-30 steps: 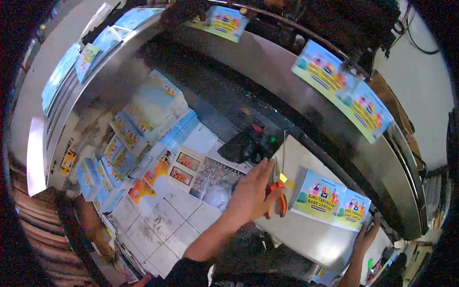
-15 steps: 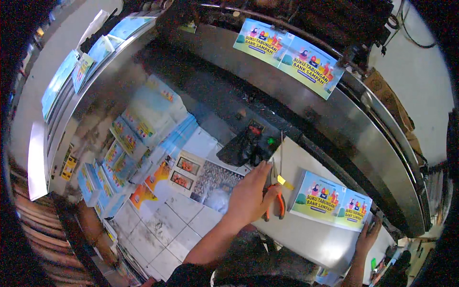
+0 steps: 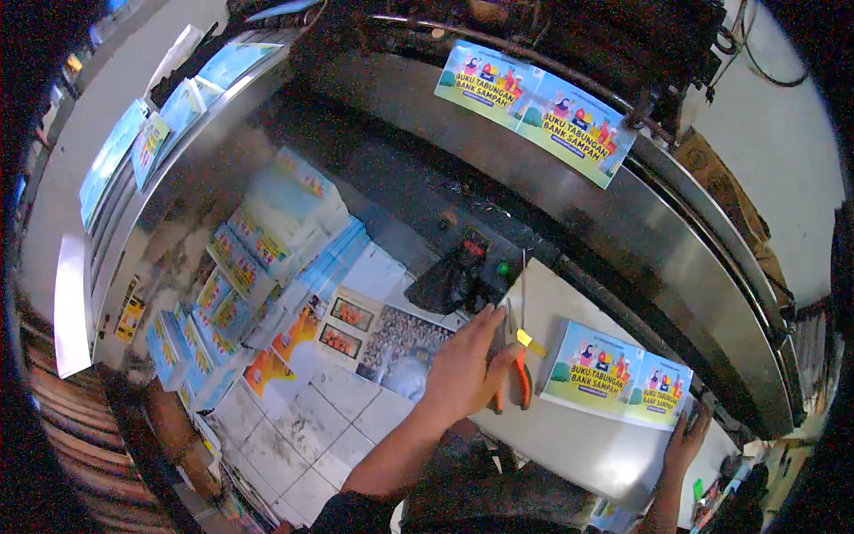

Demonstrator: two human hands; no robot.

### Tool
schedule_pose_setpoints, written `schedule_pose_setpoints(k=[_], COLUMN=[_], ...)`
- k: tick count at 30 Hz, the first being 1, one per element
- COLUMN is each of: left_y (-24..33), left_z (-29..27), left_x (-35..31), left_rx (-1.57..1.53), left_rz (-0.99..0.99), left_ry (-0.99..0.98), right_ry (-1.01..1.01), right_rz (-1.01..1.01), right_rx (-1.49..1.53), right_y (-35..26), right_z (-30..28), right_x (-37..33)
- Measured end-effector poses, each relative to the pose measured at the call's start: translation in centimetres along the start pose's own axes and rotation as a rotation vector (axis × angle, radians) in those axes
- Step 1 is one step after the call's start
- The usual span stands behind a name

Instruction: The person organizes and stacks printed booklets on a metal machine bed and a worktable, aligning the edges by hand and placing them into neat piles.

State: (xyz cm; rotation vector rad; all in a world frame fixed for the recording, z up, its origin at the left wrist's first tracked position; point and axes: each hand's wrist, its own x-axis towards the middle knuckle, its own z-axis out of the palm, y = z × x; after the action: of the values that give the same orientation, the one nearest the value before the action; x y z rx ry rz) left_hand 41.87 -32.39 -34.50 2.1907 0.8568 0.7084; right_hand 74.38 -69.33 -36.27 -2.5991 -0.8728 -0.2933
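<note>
While my left hand (image 3: 458, 369) rests spread over the orange-handled pliers (image 3: 518, 374) on the white tabletop (image 3: 569, 440), I think it steadies them near the edge. My right hand (image 3: 683, 440) pinches the corner of the printed sheet (image 3: 616, 374) just beside them, probably to keep it flat.

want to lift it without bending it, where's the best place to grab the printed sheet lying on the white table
Probably by its near right corner, coming from the person's side. The printed sheet lies flat on the white table, and the right hand is already at that edge. The left hand and orange-handled pliers crowd its left end.
</note>
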Motion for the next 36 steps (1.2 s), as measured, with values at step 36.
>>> schedule_pose_setpoints(k=[36], left_y=[-8.9], left_z=[-38.6], left_x=[31.6], left_rx=[0.881], left_rz=[0.049], left_ry=[1.174], right_ry=[-0.054], right_rz=[0.005], right_rx=[-0.098], right_y=[-1.9], right_z=[-0.5], right_x=[0.4])
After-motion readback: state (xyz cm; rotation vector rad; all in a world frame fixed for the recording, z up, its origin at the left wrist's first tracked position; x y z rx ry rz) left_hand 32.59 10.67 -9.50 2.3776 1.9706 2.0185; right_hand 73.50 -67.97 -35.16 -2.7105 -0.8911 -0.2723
